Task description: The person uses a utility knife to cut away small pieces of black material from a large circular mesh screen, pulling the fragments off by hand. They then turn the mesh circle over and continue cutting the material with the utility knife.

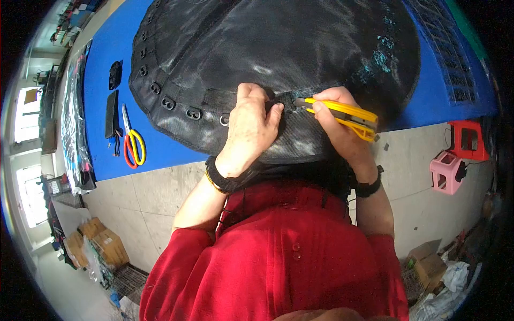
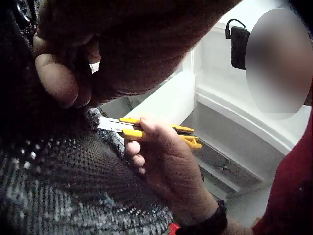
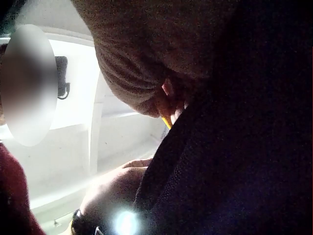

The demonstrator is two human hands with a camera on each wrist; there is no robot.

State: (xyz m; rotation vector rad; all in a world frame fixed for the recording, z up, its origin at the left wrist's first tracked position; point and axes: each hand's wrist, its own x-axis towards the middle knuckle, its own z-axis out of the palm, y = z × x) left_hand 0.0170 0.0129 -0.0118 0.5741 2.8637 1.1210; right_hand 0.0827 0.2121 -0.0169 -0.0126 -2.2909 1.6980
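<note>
Bare blade — and a thumb nearby!
Right hand (image 1: 344, 134) grips the yellow cutter (image 1: 357, 112), left hand (image 1: 249, 129) pinches black mesh (image 1: 251, 48) on the blue table (image 1: 101, 160) — too hard a push, a sudden slip, and thumb or mesh could be nicked.

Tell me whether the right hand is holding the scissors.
No, the right hand grips a yellow utility knife, while the scissors lie on the blue tabletop.

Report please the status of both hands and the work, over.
Left grip on black mesh. Right grip on yellow cutter, blade at mesh. Left fingers near blade; scissors off to left side, not in way.
</note>
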